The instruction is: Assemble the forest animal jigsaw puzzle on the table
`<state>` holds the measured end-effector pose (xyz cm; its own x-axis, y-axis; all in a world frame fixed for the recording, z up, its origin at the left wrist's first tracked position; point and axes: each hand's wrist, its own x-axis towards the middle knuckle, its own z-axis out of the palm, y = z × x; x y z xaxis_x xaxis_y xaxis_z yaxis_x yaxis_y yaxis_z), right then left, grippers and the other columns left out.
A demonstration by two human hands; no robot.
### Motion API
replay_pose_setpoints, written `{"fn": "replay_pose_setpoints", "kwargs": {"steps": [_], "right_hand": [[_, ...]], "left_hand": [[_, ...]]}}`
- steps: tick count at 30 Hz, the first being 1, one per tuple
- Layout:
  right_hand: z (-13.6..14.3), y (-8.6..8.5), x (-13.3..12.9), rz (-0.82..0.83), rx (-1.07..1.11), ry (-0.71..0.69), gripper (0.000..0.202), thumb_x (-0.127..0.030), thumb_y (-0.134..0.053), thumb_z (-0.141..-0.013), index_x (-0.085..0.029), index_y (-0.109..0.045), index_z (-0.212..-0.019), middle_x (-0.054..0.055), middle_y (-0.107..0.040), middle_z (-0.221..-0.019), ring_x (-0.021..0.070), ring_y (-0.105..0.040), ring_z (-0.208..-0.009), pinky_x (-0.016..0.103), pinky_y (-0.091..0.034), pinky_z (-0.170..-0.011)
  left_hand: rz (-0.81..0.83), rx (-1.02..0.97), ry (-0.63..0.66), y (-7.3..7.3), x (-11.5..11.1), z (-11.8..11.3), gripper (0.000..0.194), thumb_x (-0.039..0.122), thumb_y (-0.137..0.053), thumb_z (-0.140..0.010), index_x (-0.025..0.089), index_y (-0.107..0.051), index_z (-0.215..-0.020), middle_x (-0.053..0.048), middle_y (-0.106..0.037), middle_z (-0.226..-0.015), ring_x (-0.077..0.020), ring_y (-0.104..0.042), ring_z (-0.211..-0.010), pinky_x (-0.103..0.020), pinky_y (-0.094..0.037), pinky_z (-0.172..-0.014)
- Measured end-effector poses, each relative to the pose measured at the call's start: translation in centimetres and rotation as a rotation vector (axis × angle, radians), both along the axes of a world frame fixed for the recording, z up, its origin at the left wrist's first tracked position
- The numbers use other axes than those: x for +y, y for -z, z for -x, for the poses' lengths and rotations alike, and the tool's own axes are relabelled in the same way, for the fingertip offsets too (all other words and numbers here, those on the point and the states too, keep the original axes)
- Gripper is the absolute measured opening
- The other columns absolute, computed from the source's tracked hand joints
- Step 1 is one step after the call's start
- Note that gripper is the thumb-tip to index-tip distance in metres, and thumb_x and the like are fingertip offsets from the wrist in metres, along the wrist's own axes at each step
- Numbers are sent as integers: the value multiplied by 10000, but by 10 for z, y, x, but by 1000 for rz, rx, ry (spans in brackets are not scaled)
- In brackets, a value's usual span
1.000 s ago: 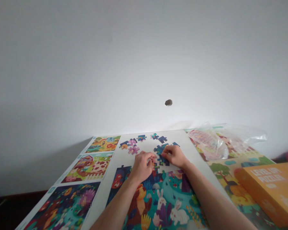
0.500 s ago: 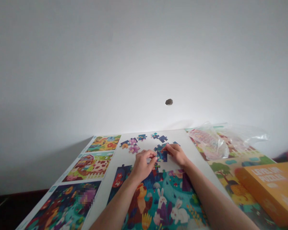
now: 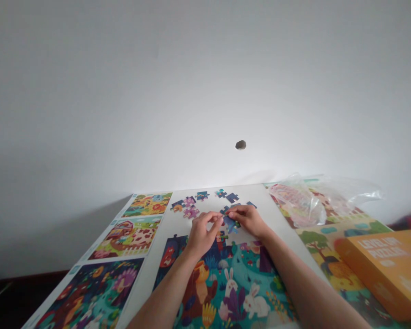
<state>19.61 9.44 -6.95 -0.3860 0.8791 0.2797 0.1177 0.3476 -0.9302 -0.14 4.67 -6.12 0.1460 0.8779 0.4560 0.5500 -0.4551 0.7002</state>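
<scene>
On the side of the puzzle [image 3: 238, 301] toward the far edge of the bench [image 3: 251, 194], the left hand [image 3: 202, 230] and right hand [image 3: 250, 221], each in a narrow grip, appear to pinch one piece [image 3: 229, 223], presumably because two-sided support steadies it.

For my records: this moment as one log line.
left hand: beside blue piece | right hand: pinching blue piece | puzzle: partly assembled

seems a home: picture puzzles [image 3: 239, 276] on a table [image 3: 178, 226] against a wall [image 3: 205, 91].
</scene>
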Motion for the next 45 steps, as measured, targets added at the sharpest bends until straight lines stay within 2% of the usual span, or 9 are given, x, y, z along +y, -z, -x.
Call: {"fn": "replay_pose_setpoints", "kwargs": {"steps": [3, 7, 12, 16, 24, 30, 38, 43, 45], "right_hand": [[3, 0, -3, 57, -36, -28, 410, -509, -725, -732, -143, -690, -915, 21, -663, -723, 139, -553, -635, 243, -418, -590], [3, -3, -6, 0, -114, -5, 324, -460, -711, -758, -141, -690, -805, 10, -632, -673, 114, -505, -596, 229, -388, -565], [0, -8, -9, -31, -207, -27, 153, -300, -687, -753, -147, -685, -743, -15, -579, -577, 96, -458, -525, 218, -345, -509], [-1, -7, -10, -58, -279, -11, 99, -252, -681, -737, -154, -689, -728, -20, -577, -571, 97, -455, -522, 216, -339, -501], [-4, -4, -8, -127, -362, 11, 58, -219, -662, -747, -171, -694, -743, -18, -600, -597, 101, -460, -530, 219, -331, -510], [-6, -6, -5, -224, -389, 62, 105, -228, -630, -800, -193, -717, -754, -2, -647, -678, 115, -489, -596, 231, -350, -573], [-3, -1, -4, -162, -394, 81, 124, -289, -704, -769, -202, -721, -855, -3, -680, -724, 120, -522, -615, 227, -366, -584], [-1, 0, -2, -181, -394, 97, 87, -263, -658, -791, -201, -719, -787, -4, -680, -722, 123, -532, -625, 231, -379, -608], [-1, 1, -1, -171, -391, 147, 99, -266, -642, -794, -204, -719, -784, -4, -685, -713, 129, -550, -627, 236, -388, -617]], "left_hand": [[26, 19, 42, 2, 0, -1, 173, 285, -603, -856, 207, -712, -965, -44, -718, -898, -181, -665, -854, -297, -510, -827], [75, 43, 51, 2, 0, -2, 150, 212, -630, -821, 217, -731, -932, -33, -727, -896, -184, -673, -883, -293, -516, -834], [59, 58, 10, 3, 1, -2, 165, 205, -629, -823, 236, -743, -938, -19, -728, -872, -168, -668, -838, -288, -513, -832], [68, 127, 17, 4, 1, -3, 136, 195, -650, -808, 248, -754, -877, -6, -734, -835, -184, -657, -875, -295, -500, -830], [98, 169, 12, 1, -2, -5, 165, 195, -656, -805, 257, -759, -918, -14, -742, -864, -202, -646, -909, -314, -482, -850], [96, 197, 28, -1, -2, -4, 176, 190, -650, -810, 276, -760, -917, -1, -752, -856, -206, -642, -920, -318, -469, -857], [85, 208, 18, 0, -2, -4, 158, 183, -645, -807, 264, -756, -886, -5, -749, -849, -206, -644, -899, -318, -468, -846], [78, 208, 18, -3, -4, -5, 149, 183, -642, -803, 259, -745, -879, -5, -746, -875, -211, -638, -916, -330, -457, -862], [68, 217, 21, -2, -4, -5, 141, 183, -652, -793, 260, -737, -875, -5, -743, -892, -210, -637, -920, -329, -453, -865]]}}
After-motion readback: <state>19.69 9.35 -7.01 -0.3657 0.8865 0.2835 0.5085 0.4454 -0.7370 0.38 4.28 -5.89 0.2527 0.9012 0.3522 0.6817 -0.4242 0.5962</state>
